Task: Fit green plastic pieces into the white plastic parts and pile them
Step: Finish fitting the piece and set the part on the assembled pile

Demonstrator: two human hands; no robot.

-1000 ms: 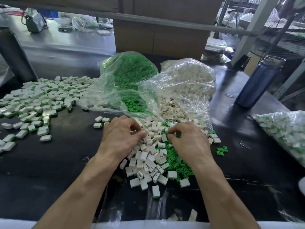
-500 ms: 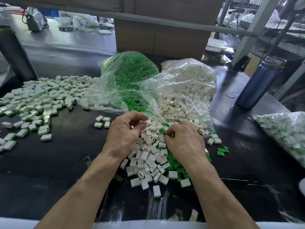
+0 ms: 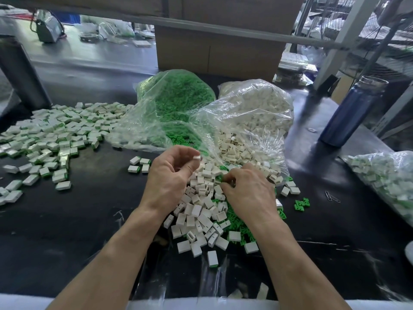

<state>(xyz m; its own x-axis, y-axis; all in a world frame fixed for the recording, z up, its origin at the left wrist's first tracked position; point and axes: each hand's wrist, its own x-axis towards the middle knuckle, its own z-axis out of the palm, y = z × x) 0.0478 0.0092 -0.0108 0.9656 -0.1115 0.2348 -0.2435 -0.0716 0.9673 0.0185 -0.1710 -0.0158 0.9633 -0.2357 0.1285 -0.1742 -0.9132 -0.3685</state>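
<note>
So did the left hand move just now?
Yes. The left hand lifted off the loose white parts, pinching one white piece, and now sits nearer the clear bags.

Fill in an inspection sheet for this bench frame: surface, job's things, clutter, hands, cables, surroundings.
Surface: black worktop, glossy and scuffed.
Job's things: loose white parts over green pieces in front; open bag of green pieces; open bag of white parts; finished pile far left.
Clutter: blue bottle, paper clip, filled bag at right.
Hands: left hand pinches one white part; right hand curled into the heap, its hold unclear.
Cables: cord by the grey device.
Surroundings: cardboard box, wire racks behind.
</note>
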